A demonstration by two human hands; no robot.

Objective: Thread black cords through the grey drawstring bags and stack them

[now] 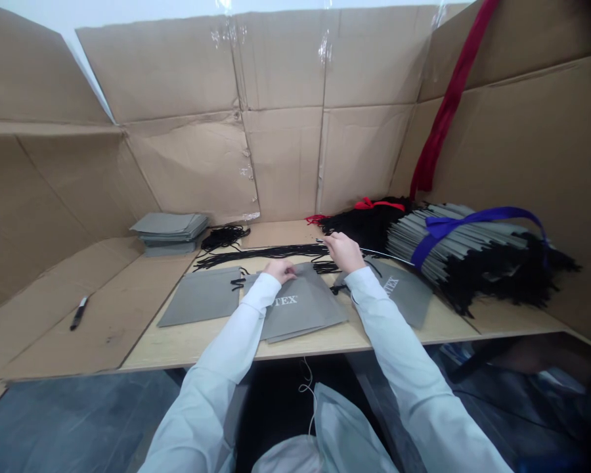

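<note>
A grey fabric pouch (303,309) printed with white letters lies in front of me, with at least one more grey layer under it. My left hand (280,269) is closed at its top edge, fingertips pinching the fabric. Just above and to the right, my right hand (343,252) is closed on a thin metal rod (387,255), which sticks out to the right. On the left lies a grey drawstring pouch (201,299) with black cord at its corner. Another printed pouch (414,299) lies partly behind my right forearm. Loose black cords (270,252) stretch across the table behind my hands.
A stack of grey pouches (170,230) and a black cord bundle (225,236) stand at the back left. At right are pouches tied with a purple ribbon (477,220) and a black cord heap (364,223). A marker (79,314) lies left. Cardboard walls (285,157) surround the table.
</note>
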